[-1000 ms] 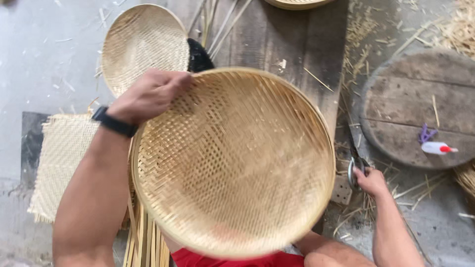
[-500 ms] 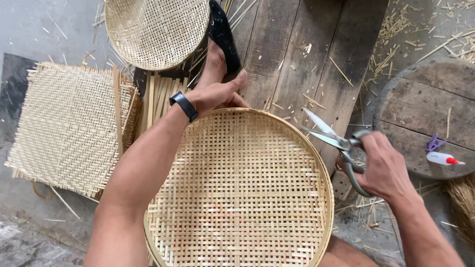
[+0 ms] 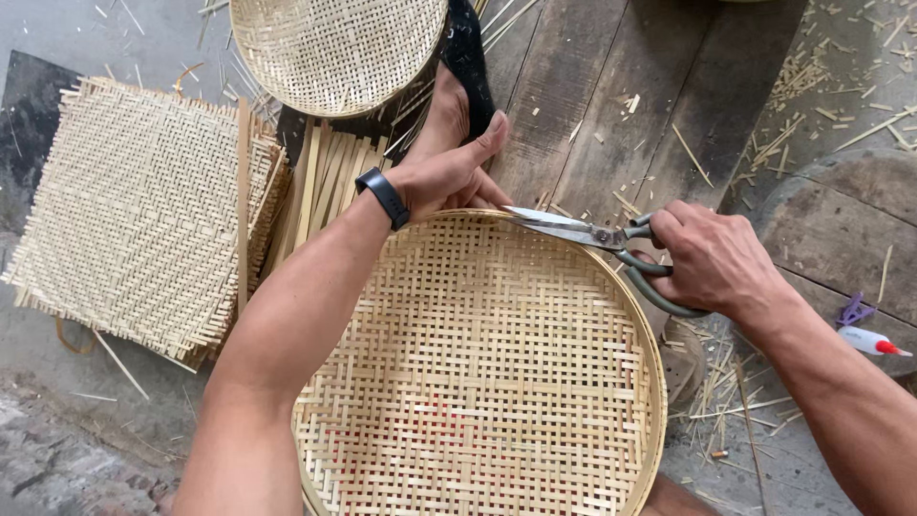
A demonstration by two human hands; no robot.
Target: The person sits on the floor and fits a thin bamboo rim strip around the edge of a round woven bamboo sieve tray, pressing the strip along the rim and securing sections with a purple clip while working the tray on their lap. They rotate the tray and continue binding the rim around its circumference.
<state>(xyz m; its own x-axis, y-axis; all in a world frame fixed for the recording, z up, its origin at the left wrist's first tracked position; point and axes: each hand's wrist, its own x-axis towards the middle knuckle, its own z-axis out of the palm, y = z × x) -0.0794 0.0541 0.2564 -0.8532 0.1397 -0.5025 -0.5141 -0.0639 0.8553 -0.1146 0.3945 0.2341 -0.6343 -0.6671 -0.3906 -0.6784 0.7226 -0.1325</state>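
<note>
- The left hand (image 3: 449, 177) grips the far rim of the round, pale woven bamboo tray (image 3: 487, 373), steadying it on the person's lap.
- The right hand (image 3: 712, 258) clasps grey-handled metal scissors (image 3: 597, 239), blades meeting that rim.
- A square woven bamboo mat (image 3: 134, 205) lies left.

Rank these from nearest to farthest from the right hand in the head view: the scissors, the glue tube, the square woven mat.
1. Scissors: held in the right hand, blades pointing left over the round tray's far rim.
2. Glue tube: to the right, lying on the round wooden board.
3. Square woven mat: far left, beyond the left hand.
</note>
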